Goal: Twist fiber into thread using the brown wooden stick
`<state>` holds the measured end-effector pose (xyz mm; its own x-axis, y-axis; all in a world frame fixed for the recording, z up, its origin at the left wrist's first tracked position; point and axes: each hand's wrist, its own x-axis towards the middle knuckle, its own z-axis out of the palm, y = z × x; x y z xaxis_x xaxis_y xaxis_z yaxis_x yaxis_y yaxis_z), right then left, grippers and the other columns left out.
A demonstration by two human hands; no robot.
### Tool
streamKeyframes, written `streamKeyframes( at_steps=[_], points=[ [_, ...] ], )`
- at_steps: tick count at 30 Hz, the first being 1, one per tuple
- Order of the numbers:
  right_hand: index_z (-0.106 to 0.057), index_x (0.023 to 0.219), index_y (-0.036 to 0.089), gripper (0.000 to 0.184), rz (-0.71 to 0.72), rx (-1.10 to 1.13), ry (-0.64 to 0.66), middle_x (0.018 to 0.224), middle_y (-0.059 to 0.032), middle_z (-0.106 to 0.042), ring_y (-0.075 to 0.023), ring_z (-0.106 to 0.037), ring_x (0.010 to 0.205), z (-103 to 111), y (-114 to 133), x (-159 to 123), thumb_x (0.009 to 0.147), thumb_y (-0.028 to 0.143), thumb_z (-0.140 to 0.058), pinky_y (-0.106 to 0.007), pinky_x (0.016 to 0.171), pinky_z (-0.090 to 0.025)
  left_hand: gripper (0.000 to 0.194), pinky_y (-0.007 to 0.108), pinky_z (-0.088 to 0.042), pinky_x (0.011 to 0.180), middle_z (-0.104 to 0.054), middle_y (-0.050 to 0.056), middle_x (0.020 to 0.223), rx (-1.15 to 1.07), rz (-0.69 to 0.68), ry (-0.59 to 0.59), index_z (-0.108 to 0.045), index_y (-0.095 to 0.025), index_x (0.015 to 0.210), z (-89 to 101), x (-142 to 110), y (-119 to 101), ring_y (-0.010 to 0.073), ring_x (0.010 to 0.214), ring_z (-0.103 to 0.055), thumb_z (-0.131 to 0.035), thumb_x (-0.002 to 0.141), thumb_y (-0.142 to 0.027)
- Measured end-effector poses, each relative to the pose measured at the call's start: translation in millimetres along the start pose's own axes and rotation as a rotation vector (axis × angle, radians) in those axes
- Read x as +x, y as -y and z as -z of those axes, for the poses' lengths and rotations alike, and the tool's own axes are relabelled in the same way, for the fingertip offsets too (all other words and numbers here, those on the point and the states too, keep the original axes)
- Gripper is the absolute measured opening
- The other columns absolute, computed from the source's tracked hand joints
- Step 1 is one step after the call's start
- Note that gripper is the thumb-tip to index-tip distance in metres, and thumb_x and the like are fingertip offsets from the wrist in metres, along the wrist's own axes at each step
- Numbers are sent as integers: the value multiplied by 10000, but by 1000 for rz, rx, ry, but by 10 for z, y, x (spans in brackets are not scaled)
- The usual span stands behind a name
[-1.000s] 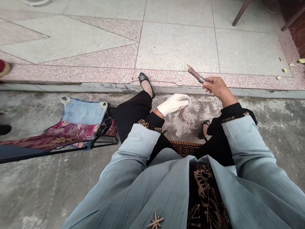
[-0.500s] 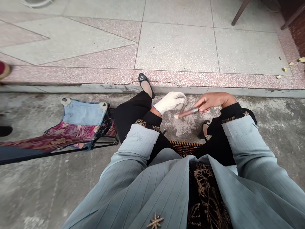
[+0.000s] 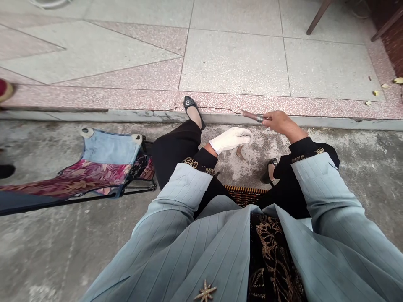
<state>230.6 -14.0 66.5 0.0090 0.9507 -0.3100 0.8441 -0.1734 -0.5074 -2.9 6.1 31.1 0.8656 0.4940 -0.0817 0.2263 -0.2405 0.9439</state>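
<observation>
My right hand (image 3: 280,124), bare, is closed near the wire-wrapped end of a brown wooden stick (image 3: 250,115). The stick's pale, rough end points left, over the edge of the step. Coils of silvery wire sit just ahead of my fingertips. A white knit glove covers my left hand (image 3: 232,139), whose fingers are curled in. What those fingers hold, if anything, is hidden. Just below the gloved fingers shows a short, bent brown piece (image 3: 240,153), like a bit of wood. I cannot tell whether it lies on the ground or is held.
A folding chair (image 3: 107,147) with blue and floral cloth stands at the left. The tiled step (image 3: 233,63) runs across ahead, above rough concrete (image 3: 78,235). Woven wicker (image 3: 247,195) shows between my legs. Thin brown legs (image 3: 318,17) of furniture and fallen petals (image 3: 376,92) are at the right.
My right hand swung the wooden stick down and left beside the glove, then lifted it back up and right. My left hand shifted slightly left, then back.
</observation>
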Motion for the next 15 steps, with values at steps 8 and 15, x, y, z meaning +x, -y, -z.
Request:
streamKeyframes(
  at_steps=[8,15],
  points=[
    [-784,930,191,227,117,-154,732,705,-47,-693,-164,-577,619,-100,4,-73,805,316,-641,-292,600,-394,261,244,-413,720,-654,5,791,169,-8,6,-705,-134,900,43,-2,17,135,730,-560,-522,809,-295],
    [-753,1119,169,467,307,235,995,734,-19,-704,-94,-519,575,-38,76,-137,770,476,-710,-233,586,-381,284,265,-452,832,-703,29,943,183,-6,-74,-717,-136,961,61,43,176,163,879,-612,-510,819,-270]
  ],
)
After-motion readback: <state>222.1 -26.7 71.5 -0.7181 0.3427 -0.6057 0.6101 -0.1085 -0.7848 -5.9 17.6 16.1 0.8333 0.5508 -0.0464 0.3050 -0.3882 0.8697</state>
